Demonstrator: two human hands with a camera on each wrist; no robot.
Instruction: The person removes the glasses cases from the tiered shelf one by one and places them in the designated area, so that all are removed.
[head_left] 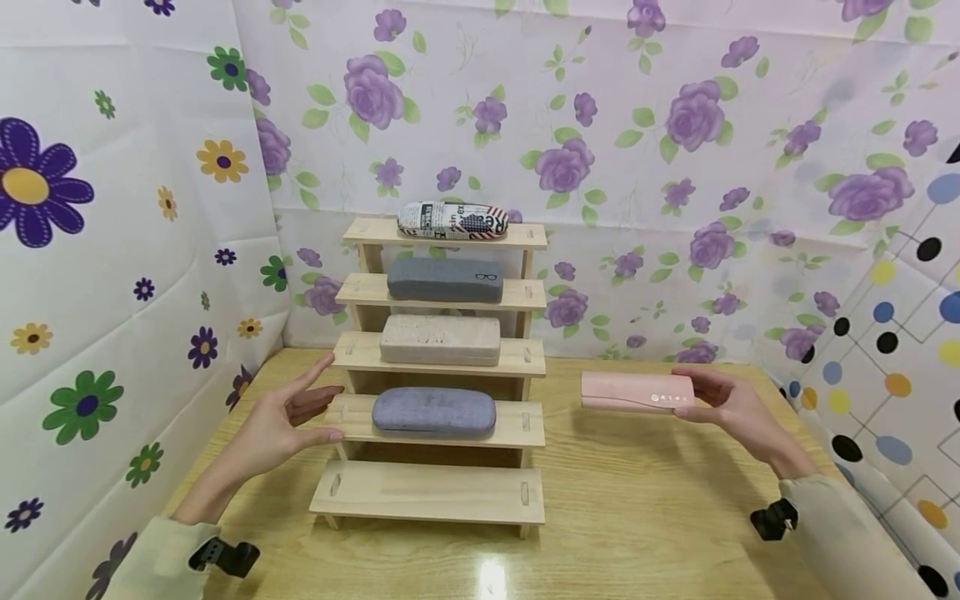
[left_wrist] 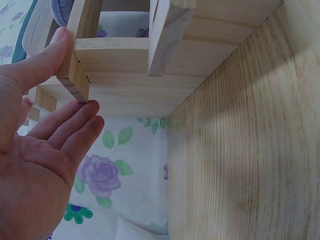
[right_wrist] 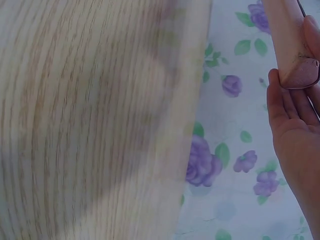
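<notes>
My right hand (head_left: 738, 412) pinches the right end of a pink glasses case (head_left: 618, 392), holding it above the table to the right of a stepped wooden stand (head_left: 427, 489). In the right wrist view its thumb and fingers sit on opposite sides of the case. My left hand (head_left: 273, 425) is at the stand's left side, thumb and fingertips on opposite edges of one shelf end (left_wrist: 75, 82). A lavender glasses case (head_left: 433, 412), a beige one (head_left: 440, 340), a grey-blue one (head_left: 444, 279) and a newsprint-patterned one (head_left: 452, 221) lie on separate steps, going upward.
The bottom step carries no case. Beneath the stand is a wood-grain table (head_left: 637, 517). Flower-print cloth (head_left: 465, 150) hangs behind, daisy-patterned cloth (head_left: 150, 283) at the left, and dotted cloth (head_left: 885, 375) at the right.
</notes>
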